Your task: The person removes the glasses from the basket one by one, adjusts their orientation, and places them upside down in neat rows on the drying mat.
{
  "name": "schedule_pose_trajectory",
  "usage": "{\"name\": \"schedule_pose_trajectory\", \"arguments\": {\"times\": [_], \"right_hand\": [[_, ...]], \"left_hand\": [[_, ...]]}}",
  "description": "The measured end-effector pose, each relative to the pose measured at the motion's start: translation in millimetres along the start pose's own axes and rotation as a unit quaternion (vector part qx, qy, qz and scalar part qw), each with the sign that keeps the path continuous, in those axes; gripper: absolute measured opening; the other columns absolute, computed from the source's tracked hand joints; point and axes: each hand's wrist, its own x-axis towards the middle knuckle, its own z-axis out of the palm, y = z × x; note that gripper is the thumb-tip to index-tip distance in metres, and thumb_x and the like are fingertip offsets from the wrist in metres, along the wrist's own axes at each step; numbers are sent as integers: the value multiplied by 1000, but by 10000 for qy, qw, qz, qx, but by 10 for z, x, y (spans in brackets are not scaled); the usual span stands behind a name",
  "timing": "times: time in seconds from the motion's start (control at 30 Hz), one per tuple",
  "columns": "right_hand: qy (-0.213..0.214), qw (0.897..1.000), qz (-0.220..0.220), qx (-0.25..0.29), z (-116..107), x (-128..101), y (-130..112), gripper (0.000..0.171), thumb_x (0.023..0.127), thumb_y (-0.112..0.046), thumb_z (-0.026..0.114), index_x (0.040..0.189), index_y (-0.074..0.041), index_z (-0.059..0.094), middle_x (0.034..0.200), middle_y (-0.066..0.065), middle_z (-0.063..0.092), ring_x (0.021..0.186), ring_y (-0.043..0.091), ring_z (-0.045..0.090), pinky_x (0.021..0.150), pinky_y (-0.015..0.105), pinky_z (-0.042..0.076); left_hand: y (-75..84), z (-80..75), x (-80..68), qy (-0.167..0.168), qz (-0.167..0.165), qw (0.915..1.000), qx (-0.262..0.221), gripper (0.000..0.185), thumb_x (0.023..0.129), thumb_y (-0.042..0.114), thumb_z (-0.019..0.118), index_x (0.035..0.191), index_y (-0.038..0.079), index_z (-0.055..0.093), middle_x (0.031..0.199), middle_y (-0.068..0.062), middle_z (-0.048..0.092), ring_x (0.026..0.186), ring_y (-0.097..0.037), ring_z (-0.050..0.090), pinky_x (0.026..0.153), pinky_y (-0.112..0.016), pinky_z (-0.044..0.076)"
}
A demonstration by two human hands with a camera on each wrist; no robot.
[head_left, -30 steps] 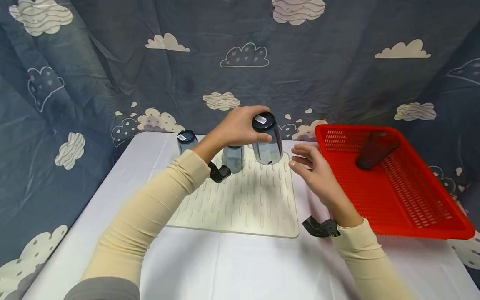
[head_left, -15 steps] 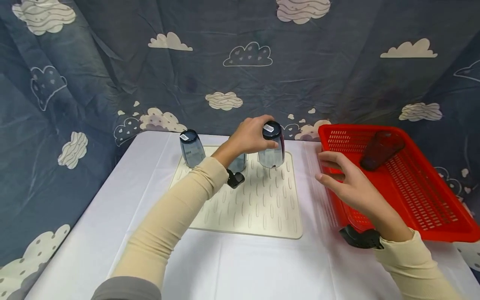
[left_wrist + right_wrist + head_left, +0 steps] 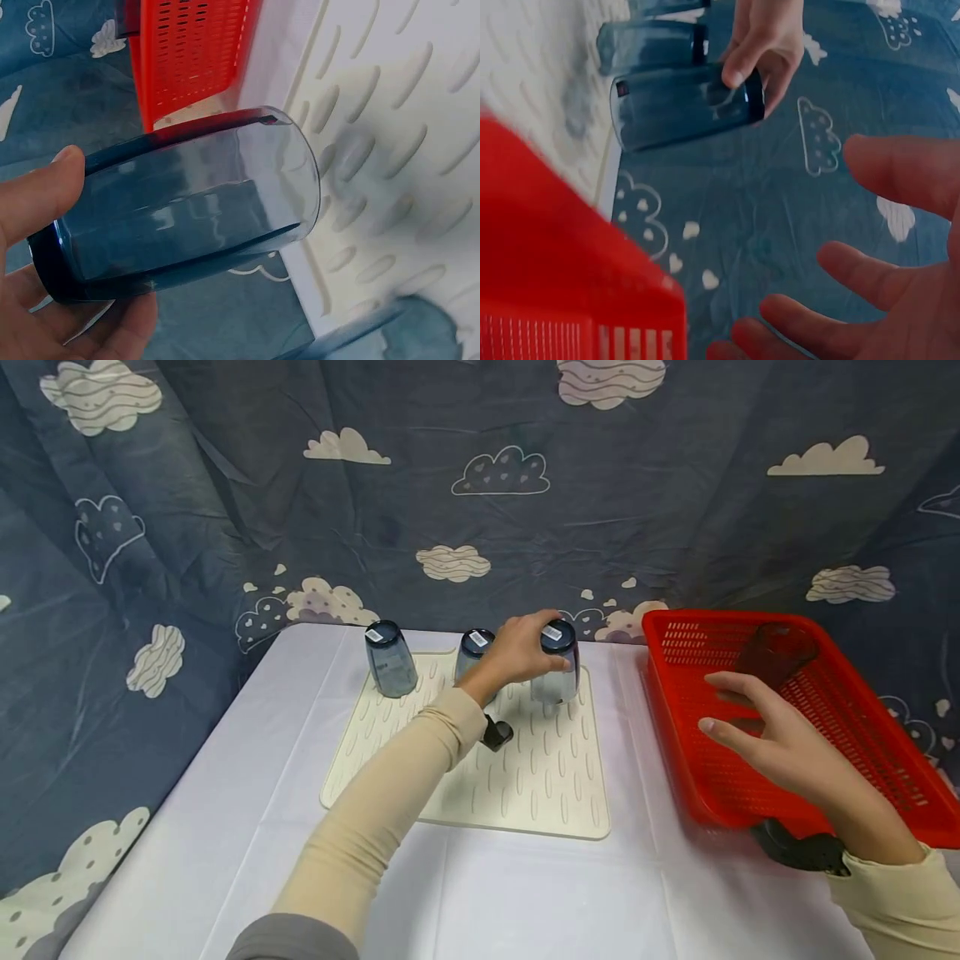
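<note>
My left hand grips a blue-tinted drinking glass by its dark base, mouth downward, at the back right of a cream ridged mat. In the left wrist view the glass has its rim close to the mat; I cannot tell if they touch. Two more upturned glasses are on the mat: one glass at the back left, another glass partly hidden behind my left hand. My right hand, fingers spread and holding nothing, hovers over the left part of a red basket.
Inside the basket a dark glass lies tilted near the back. A white cloth covers the table. Behind it hangs a dark curtain with printed clouds.
My left hand has lowered the glass toward the mat's back right and slightly rightward. My right hand has moved right, away from the glass and over the basket.
</note>
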Motion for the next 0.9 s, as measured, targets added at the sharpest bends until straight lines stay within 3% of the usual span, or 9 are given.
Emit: {"name": "schedule_pose_trajectory", "arguments": {"times": [0.13,0.2,0.27,0.33,0.4,0.5,0.57,0.63,0.9], "right_hand": [[-53,9998,64,-206,-75,-56,124,67,97,-24,64,152,-7,30,148,25,38,116,46,50,70,5,42],[-54,9995,101,-296,-103,-78,177,67,97,-24,64,152,-7,30,147,24,38,114,29,55,70,5,42],[-67,9993,108,-341,-124,-98,216,67,97,-23,65,152,-6,30,147,24,37,111,23,55,69,6,43],[-88,9993,89,-352,-137,-110,251,67,97,-22,64,152,-6,30,149,25,36,106,4,54,69,7,44],[-108,9993,66,-346,-143,-120,272,66,97,-21,64,152,-6,30,149,25,35,103,1,55,69,8,45],[-145,9992,115,-355,-137,-120,279,68,98,-22,64,153,-4,28,150,28,33,107,15,61,68,10,45],[-153,9990,182,-368,-137,-116,288,69,98,-23,63,153,-4,27,151,30,31,111,40,58,67,11,45],[-155,9989,254,-375,-136,-111,301,71,98,-25,63,154,-3,25,152,32,30,114,54,52,66,11,44],[-96,9989,245,-380,-139,-92,327,70,97,-22,64,153,-2,26,150,32,31,111,54,54,66,10,45]], "left_hand": [[-2,104,61,125,-94,9999,-58,76,84,35,79,150,20,44,149,-4,53,138,-30,49,114,-42,43],[-11,147,84,181,-92,9998,-71,76,84,35,80,150,19,45,148,-4,54,137,-30,50,113,-41,44],[-28,186,100,231,-92,9996,-97,76,83,34,80,149,19,45,147,-5,55,136,-29,52,112,-40,45],[-51,222,112,258,-124,9995,-157,76,83,32,80,149,19,46,148,-6,55,136,-29,52,112,-40,46],[-75,255,122,288,-165,9992,-203,76,83,31,80,149,19,45,148,-6,54,137,-29,51,112,-40,46],[-108,310,144,354,-194,9986,-346,76,83,30,81,150,19,46,149,-7,54,138,-29,50,113,-41,45],[-122,352,167,420,-157,9983,-381,76,82,29,82,149,19,46,148,-7,55,138,-29,51,113,-40,45],[-135,396,195,492,-97,9981,-344,76,82,29,82,148,19,48,146,-7,57,135,-27,53,112,-39,46],[-134,458,248,546,-75,9983,-201,73,81,29,82,147,19,50,144,-6,59,132,-26,56,108,-38,48]]}}
